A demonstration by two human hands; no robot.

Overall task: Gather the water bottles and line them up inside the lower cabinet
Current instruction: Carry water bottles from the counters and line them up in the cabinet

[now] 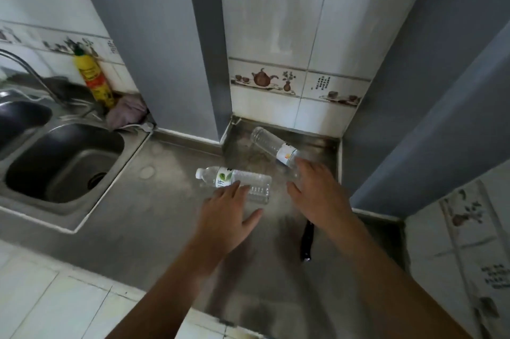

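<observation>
Two clear plastic water bottles lie on their sides on the steel counter (154,228). The nearer bottle (234,179) has a white cap pointing left and a green-and-white label. My left hand (229,217) is spread flat over its right end, fingertips touching it. The farther bottle (271,145) lies diagonally in the back corner with an orange-and-white label. My right hand (317,189) reaches over its lower end, hiding the neck; its fingers look straight, not curled round the bottle. The lower cabinet is out of view.
A steel sink (63,162) with a tap sits to the left. A yellow bottle (95,82) and a pink cloth (125,113) stand behind it. A black-handled knife (307,242) lies on the counter under my right forearm. Tiled walls and grey columns close in the back and right.
</observation>
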